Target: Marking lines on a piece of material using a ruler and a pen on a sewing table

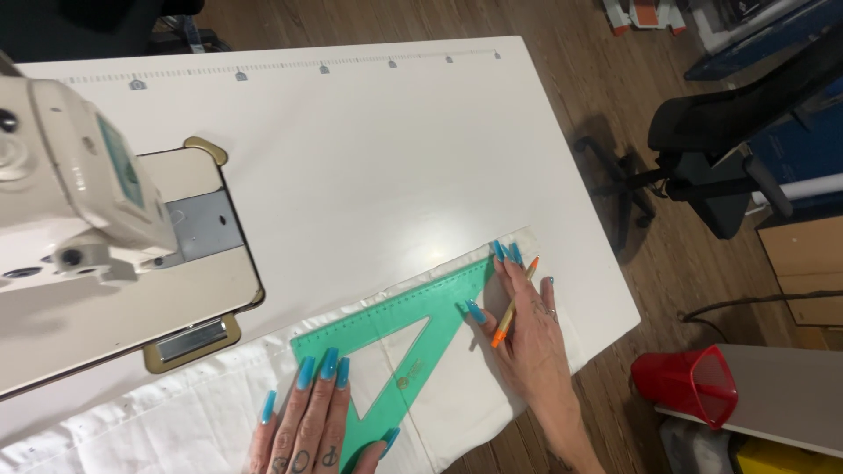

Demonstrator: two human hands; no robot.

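A green transparent set square [399, 338] lies on white fabric [176, 421] at the near edge of a white table [369, 149]. My left hand [307, 421], with long blue nails, lies flat on the set square's lower left corner and presses it down. My right hand [527, 333] holds an orange-tipped pencil [514, 303] at the set square's right tip, fingertips touching the fabric there.
A cream sewing machine [70, 184] stands at the left on its bed plate [198, 224]. A black office chair [711, 158] is on the wooden floor to the right. A red cup [689, 382] lies on a grey shelf at lower right.
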